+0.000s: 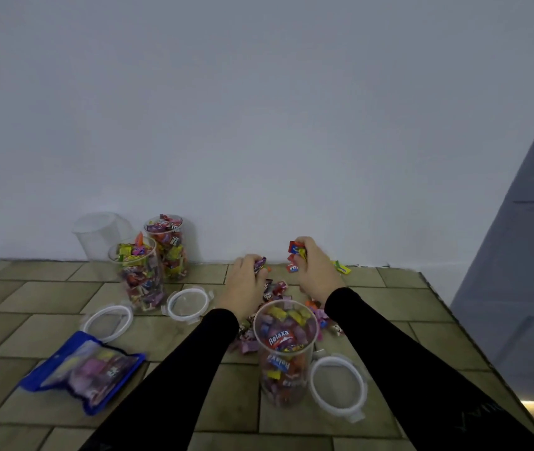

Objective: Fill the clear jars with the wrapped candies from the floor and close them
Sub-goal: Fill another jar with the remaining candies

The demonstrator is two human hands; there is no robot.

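A: where's the cam sitting?
B: just one, head-worn, wide-angle. It looks forward and down over both black sleeves (389, 353) at the tiled floor (31, 297).
A: close?
B: yeah, arm's reach. The top half is all white wall (259, 109), and a grey door (526, 255) runs along the right edge.

Tiled floor (47, 288) — jars (287, 349), lids (337, 385), loose candies (275, 288) (blue pouch (80, 372) too).

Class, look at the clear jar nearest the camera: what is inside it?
The nearest jar holds wrapped candies almost to its open rim, among them red "Relaxa" wrappers, yellow and pink ones. Candies in the middle are hidden by the outer ones.
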